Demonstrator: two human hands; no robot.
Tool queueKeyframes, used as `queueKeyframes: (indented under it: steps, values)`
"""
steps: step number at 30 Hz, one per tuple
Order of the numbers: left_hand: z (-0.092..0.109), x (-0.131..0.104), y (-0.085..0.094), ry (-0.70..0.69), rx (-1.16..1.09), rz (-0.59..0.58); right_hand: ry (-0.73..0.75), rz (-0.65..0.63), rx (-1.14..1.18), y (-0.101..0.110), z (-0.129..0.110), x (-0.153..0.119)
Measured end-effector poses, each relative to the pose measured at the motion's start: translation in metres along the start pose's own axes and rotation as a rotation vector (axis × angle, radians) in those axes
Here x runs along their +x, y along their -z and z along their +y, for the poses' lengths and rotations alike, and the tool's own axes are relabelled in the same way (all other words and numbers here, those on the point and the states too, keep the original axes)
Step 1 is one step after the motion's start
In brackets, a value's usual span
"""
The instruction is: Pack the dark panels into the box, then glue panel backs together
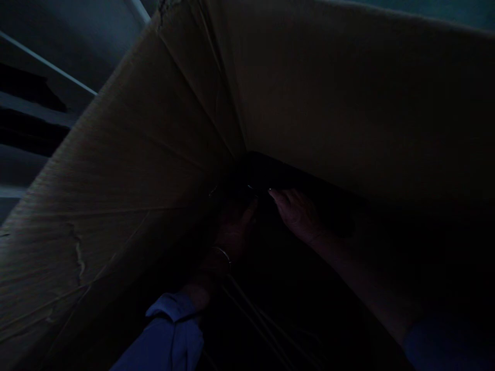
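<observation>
Both hands reach down into the dark far corner of a large cardboard box (127, 154). My left hand (234, 226), with a thin bangle (222, 252) at the wrist, is close to the left wall, its thumb pointing toward the corner. A short way to its right is my right hand (296, 211), its thumb side turned to the left hand. Under and between the hands is something very dark that I cannot make out, with small bright glints on it. Shadow hides most of the fingers of both hands.
Creased, dented cardboard forms the left wall, and the far wall (328, 93) rises high beyond the hands. Thin pale strips (259, 314) run along the bottom between my arms. Outside the box at upper left are dark shapes and a pale line (50, 64).
</observation>
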State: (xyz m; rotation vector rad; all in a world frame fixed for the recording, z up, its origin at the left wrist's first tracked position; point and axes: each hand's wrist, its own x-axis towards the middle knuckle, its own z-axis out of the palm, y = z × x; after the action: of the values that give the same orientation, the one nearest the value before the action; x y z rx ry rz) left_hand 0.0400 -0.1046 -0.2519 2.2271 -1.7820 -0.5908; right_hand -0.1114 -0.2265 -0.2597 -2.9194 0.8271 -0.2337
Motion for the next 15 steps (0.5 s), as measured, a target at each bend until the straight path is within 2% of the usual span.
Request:
queueKeyframes:
  steps: [5,10,15]
  values:
    - [-0.003,-0.001,-0.002,-0.028,0.049,0.027,-0.021,-0.041,-0.011,0.003,-0.001,0.003]
    - [-0.001,0.001,0.000,-0.020,0.092,-0.006,-0.145,-0.135,-0.060,0.014,-0.013,0.007]
    - [0.000,0.002,0.000,-0.064,0.111,0.008,-0.208,-0.099,-0.045,0.012,-0.018,0.007]
